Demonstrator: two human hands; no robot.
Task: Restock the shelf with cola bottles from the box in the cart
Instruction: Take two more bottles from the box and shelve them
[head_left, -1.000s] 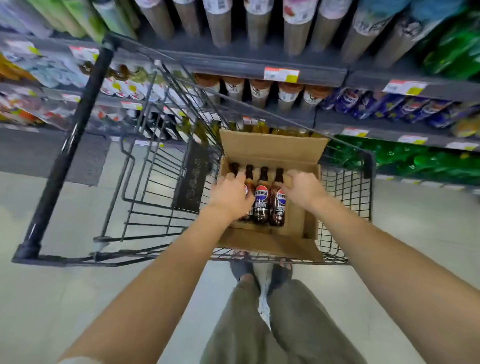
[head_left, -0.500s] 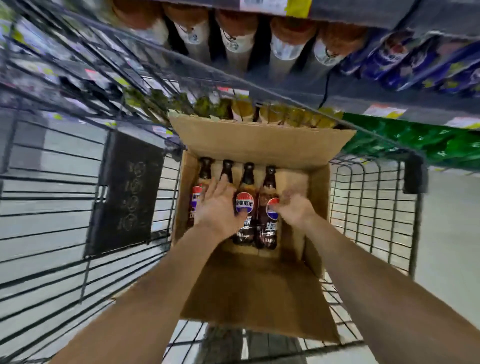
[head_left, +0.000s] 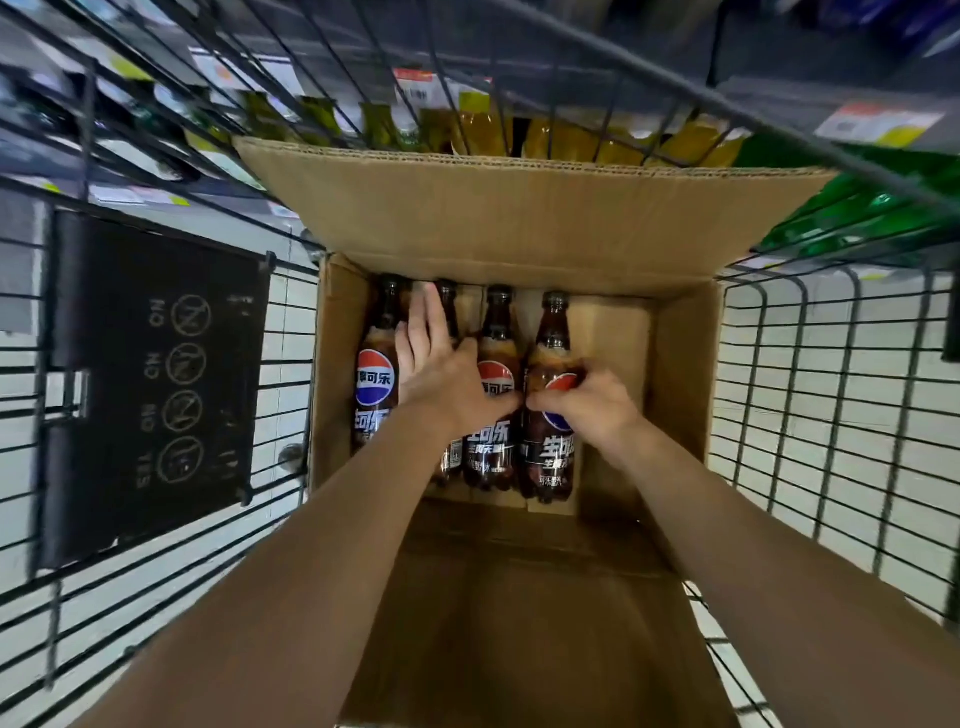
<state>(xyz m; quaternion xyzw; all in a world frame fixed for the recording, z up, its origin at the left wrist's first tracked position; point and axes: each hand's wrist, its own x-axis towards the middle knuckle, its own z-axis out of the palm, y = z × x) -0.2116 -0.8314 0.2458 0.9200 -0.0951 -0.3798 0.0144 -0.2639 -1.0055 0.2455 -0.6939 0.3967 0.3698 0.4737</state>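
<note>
Clasping the rightmost cola bottle (head_left: 553, 364) round its label band with the right hand (head_left: 587, 410), fingers curled over the top, thumb side hidden. Resting the left hand (head_left: 447, 374) flat over the second cola bottle (head_left: 448, 306), fingers straight and reaching toward the neck, thumb stretched across to the third cola bottle (head_left: 496, 376); not closed round anything. Lying on their sides, packed shoulder to shoulder from the leftmost cola bottle (head_left: 375, 384) rightward, caps pointing to the far end, inside the open cardboard box (head_left: 675, 364) sitting in the wire cart (head_left: 831, 389). Filled with dark liquid up to the shoulder, so likely heavy for the size and firm under a squeeze rather than squashy. Probably slick on the glossy label wrap; better to take hold round the label's waist or just below the shoulder than at the thin neck. Plastic by the look, hence not brittle, yet worth lifting without shaking. Beyond the cart, a shelf (head_left: 779, 101) carrying price tags (head_left: 878, 124) and yellow bottles (head_left: 483, 124).
</note>
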